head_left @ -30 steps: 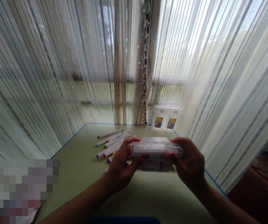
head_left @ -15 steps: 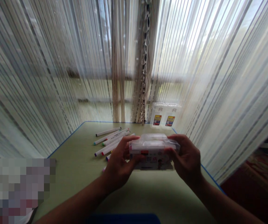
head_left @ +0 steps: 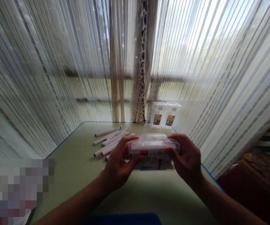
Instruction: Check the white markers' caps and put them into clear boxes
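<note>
Between my two hands is a clear plastic marker case (head_left: 152,157) with a printed label on its front and a raised part on top. My left hand (head_left: 123,164) grips its left end, thumb across the front and fingers at the top edge. The right end is in my right hand (head_left: 187,156), with the thumb on the front and the fingers over the top corner. A white marker seems to lie inside along the upper edge. Several white markers (head_left: 111,145) with coloured ends lie loose on the table, beyond and left of my left hand, which partly hides them.
The pale green table (head_left: 69,175) has a blue edge. Two clear cases with yellow labels (head_left: 161,115) stand upright at its far right. String curtains (head_left: 90,62) hang behind. A blue object (head_left: 127,219) shows at the near edge, and a blurred-out patch covers the lower left.
The whole view has shifted slightly, moving everything a little to the left. Both hands keep the same hold on the case, and its label lettering looks clearer now.
</note>
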Available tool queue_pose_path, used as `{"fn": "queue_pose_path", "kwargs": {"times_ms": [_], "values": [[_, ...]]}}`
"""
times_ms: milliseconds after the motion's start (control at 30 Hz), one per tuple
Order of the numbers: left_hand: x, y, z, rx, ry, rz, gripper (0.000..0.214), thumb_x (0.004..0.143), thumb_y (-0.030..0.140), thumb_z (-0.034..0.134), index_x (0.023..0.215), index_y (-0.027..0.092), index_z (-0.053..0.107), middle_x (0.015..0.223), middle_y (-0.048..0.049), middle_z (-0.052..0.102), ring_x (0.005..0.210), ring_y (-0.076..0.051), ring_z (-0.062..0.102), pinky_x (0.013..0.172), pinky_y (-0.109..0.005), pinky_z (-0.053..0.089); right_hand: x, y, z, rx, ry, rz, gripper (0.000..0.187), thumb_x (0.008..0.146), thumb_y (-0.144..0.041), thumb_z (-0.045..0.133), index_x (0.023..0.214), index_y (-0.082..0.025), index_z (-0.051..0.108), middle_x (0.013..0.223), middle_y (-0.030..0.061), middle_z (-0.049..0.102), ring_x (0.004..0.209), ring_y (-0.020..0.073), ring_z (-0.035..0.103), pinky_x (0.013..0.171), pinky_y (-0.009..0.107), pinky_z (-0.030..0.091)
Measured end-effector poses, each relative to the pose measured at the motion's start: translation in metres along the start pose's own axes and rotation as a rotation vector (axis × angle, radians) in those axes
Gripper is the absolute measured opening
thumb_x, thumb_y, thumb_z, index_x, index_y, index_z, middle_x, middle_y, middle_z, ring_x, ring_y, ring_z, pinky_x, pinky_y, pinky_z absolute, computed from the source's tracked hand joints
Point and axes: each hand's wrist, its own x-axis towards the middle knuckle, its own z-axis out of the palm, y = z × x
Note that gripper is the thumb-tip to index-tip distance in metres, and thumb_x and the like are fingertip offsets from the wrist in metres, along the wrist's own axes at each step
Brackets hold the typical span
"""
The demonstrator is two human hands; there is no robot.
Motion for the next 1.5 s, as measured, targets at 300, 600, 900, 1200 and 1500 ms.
{"fn": "queue_pose_path", "kwargs": {"times_ms": [300, 600, 900, 1200, 1500], "values": [[0.0, 0.001, 0.002, -0.071, -0.007, -0.035, 0.042, 0.083, 0.026, 0.073, 0.119, 0.022, 0.051, 0.092, -0.0034, 0.068, 0.082, -0.017, 0.066, 0.071, -0.025, 0.054, 0.002, -0.003, 0.002, 0.03, -0.009, 0.066, 0.029, 0.076, -0.039, 0.08, 0.092, -0.02, 0.064, 0.075, 0.0026, 0.069, 0.061, 0.017, 0.064, 0.052, 0.025, 0.052], [0.013, -0.003, 0.0, -0.164, 0.213, -0.198, 0.049, 0.087, 0.044, 0.067, 0.126, 0.02, 0.05, 0.099, -0.0053, 0.07, 0.077, -0.019, 0.07, 0.065, -0.029, 0.06, 0.001, 0.011, 0.013, 0.359, -0.315, 0.477, 0.042, 0.092, -0.055, 0.056, 0.115, -0.019, 0.051, 0.082, 0.0048, 0.071, 0.058, 0.019, 0.069, 0.046, 0.029, 0.057], [0.015, -0.004, 0.0, -0.311, 0.249, -0.332, 0.047, 0.093, 0.047, 0.055, 0.135, 0.029, 0.047, 0.097, -0.005, 0.071, 0.065, -0.018, 0.07, 0.045, -0.029, 0.059, -0.007, 0.017, 0.024, 0.33, -0.315, 0.492, 0.04, 0.094, -0.058, 0.049, 0.094, -0.018, 0.05, 0.07, -0.0013, 0.06, 0.036, 0.0077, 0.047, 0.028, 0.02, 0.038], [0.019, -0.004, 0.001, -0.473, 0.193, -0.294, 0.033, 0.091, 0.034, 0.061, 0.119, 0.017, 0.06, 0.102, -0.0088, 0.073, 0.086, -0.022, 0.072, 0.065, -0.034, 0.063, -0.006, 0.028, 0.021, 0.419, -0.219, 0.505, 0.034, 0.096, -0.053, 0.048, 0.096, -0.019, 0.054, 0.07, -0.0014, 0.058, 0.046, 0.01, 0.046, 0.035, 0.02, 0.037], [0.018, -0.004, -0.004, -0.527, 0.14, -0.302, 0.036, 0.091, 0.025, 0.056, 0.125, 0.015, 0.06, 0.105, -0.0124, 0.073, 0.087, -0.024, 0.072, 0.065, -0.036, 0.063, -0.001, 0.024, 0.019, 0.513, -0.227, 0.575, 0.031, 0.092, -0.047, 0.046, 0.09, -0.018, 0.056, 0.066, 0.0003, 0.056, 0.047, 0.0127, 0.045, 0.036, 0.022, 0.034]]}}
